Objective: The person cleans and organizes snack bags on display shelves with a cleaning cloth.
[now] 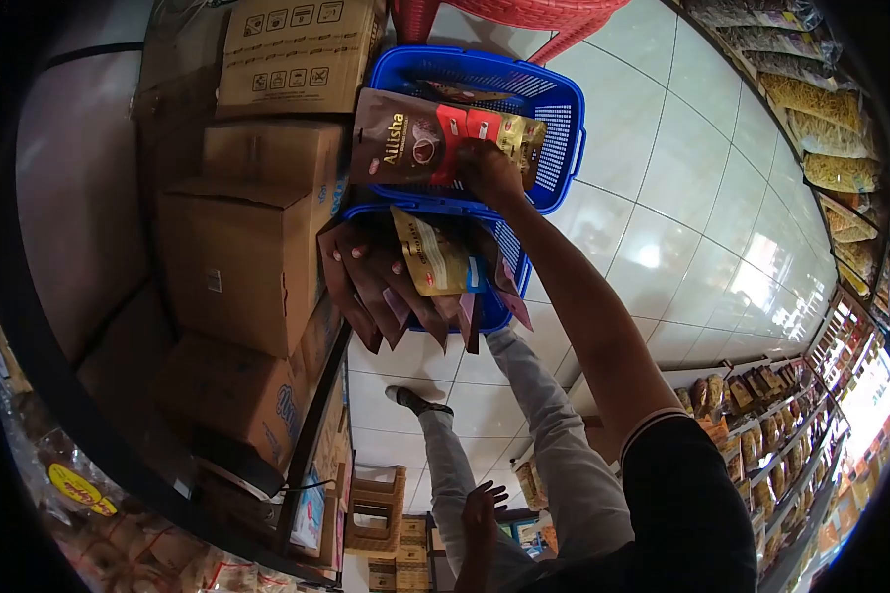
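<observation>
My right hand (pixel 490 174) is closed on the red part of a brown pouch (pixel 398 138) printed "Ailisha", which lies across the top of a blue plastic basket (pixel 561 133). Gold packaging (pixel 519 136) shows just past my fingers. In front of it, a second blue basket (pixel 507 242) holds several dark brown pouches (pixel 361 272) standing on edge and a gold pouch (pixel 432 255). Low in the view, my left hand (pixel 482 506) hangs beside my leg with its fingers spread, touching none of the pouches.
Cardboard boxes (pixel 222 252) are stacked on a rack to the left of the baskets. A red plastic stool (pixel 524 12) stands beyond them. Shelves with packed snacks (pixel 811 104) line the right side. A wicker stool (pixel 374 509) is at the bottom, and white floor tiles (pixel 663 168) lie between.
</observation>
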`<state>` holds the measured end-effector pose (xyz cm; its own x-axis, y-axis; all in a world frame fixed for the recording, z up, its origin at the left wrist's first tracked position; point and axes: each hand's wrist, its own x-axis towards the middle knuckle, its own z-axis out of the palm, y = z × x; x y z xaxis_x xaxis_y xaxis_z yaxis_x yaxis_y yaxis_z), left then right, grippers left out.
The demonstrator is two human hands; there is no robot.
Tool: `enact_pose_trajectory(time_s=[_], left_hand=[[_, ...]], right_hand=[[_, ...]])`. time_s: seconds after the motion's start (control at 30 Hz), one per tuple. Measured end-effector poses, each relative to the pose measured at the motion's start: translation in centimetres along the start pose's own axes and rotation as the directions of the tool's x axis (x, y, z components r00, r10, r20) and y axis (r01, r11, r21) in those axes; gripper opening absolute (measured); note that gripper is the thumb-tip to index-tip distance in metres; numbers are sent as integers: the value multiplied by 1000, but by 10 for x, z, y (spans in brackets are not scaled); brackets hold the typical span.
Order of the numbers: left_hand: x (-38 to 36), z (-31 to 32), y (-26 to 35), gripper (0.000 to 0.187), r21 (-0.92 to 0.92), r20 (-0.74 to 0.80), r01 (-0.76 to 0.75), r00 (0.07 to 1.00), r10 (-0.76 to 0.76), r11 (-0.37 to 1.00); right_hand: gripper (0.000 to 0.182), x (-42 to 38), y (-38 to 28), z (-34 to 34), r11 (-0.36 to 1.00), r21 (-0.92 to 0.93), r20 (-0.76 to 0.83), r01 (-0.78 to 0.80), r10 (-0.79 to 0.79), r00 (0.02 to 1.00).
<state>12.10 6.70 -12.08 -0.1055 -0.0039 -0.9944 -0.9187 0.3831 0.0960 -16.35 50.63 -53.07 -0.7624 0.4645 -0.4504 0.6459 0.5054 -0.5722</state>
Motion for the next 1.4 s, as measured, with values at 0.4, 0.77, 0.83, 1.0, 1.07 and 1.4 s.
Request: enact_pose_trajectory(time_s=[0.4, 0.77, 0.83, 1.0, 1.07, 1.4], left_hand=[[4, 3, 6, 44, 76, -11, -18, 1000, 19, 997], [7, 4, 6, 47, 83, -12, -26, 1000, 27, 996], [6, 3, 2, 47, 74, -18, -30, 999, 31, 997], [5, 4, 0, 47, 44, -29, -16, 999, 17, 999], [4, 7, 2, 48, 37, -20, -19, 1000, 20, 999], [11, 14, -20, 39, -56, 22, -60, 998, 62, 997]], right_hand=[[75, 59, 149, -1, 995, 69, -168, -71, 81, 982], [48, 60, 70, -49, 986, 9, -263, 168, -160, 951], [48, 67, 59, -55, 974, 225, -62, 0, 14, 998], [43, 82, 90, -50, 991, 117, -70, -66, 74, 995], [44, 87, 128, -30, 984, -161, -26, -78, 75, 997], [42, 27, 123, 32, 254, 918, 241, -305, 255, 936]])
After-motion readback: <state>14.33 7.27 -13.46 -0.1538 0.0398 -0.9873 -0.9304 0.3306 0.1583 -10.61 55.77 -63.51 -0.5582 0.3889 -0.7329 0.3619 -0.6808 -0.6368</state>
